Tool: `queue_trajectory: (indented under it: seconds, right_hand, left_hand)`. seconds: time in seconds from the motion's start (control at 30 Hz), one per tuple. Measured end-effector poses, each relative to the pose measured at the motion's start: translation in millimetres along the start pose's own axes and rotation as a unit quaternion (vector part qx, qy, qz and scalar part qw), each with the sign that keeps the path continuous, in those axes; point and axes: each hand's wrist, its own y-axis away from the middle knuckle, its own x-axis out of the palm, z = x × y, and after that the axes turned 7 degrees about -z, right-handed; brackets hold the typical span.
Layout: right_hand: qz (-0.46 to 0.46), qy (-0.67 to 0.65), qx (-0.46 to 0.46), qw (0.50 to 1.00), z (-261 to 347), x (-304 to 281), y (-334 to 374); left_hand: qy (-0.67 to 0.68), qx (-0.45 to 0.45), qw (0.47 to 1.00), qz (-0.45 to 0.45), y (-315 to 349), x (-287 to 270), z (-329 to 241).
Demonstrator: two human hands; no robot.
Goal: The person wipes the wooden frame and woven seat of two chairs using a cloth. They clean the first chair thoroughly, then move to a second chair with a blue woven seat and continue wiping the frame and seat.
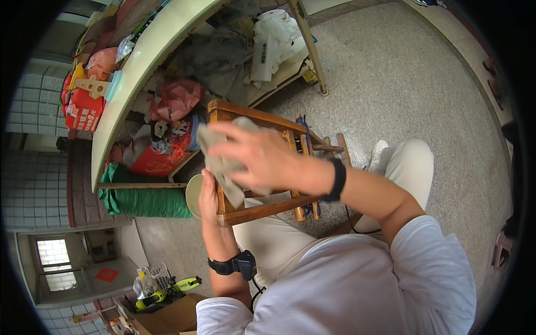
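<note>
A small wooden chair or stool (259, 211) with a brown frame stands tilted in front of me, some dark blue cord tied around its bars. My left hand (209, 192) grips the near left corner of its frame, thumb up; most of its fingers are hidden. Blurred by motion, my right hand (251, 156) presses a grey-beige cloth (226, 178) against the chair's flat face. The cloth hangs in folds below the fingers. Just left of my left hand shows a pale round bowl-like thing (193, 196), partly covered by that hand.
A pale table (184, 33) arches over a lower shelf with plastic bags (176, 99) and grey cloths. A green bag (145, 192) lies beneath. Lower left are a cardboard box (167, 321) and a yellow-green scooter (167, 293). Speckled floor (391, 72) spreads to the right.
</note>
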Motion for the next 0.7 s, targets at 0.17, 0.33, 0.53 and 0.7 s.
queue_trajectory:
  seconds: [0.17, 0.33, 0.53, 0.7]
  right_hand:
    - [-0.023, 0.047, 0.071, 0.996, -48.2, 8.4, -77.3]
    - [-0.124, -0.036, 0.103, 0.986, -58.0, 38.4, -52.5]
    - [0.066, 0.090, 0.266, 0.957, -108.3, 36.9, 37.5]
    - [0.018, 0.004, 0.318, 0.948, -112.8, 23.9, 30.8]
  left_hand:
    - [-0.119, 0.070, 0.989, 0.060, -5.3, 21.6, -7.9]
    - [-0.165, 0.061, 0.984, 0.040, -17.5, 17.0, -25.7]
    - [-0.144, 0.050, 0.988, 0.026, -20.7, -11.4, -33.7]
    - [-0.190, 0.023, 0.978, 0.083, -14.1, -9.6, -34.1]
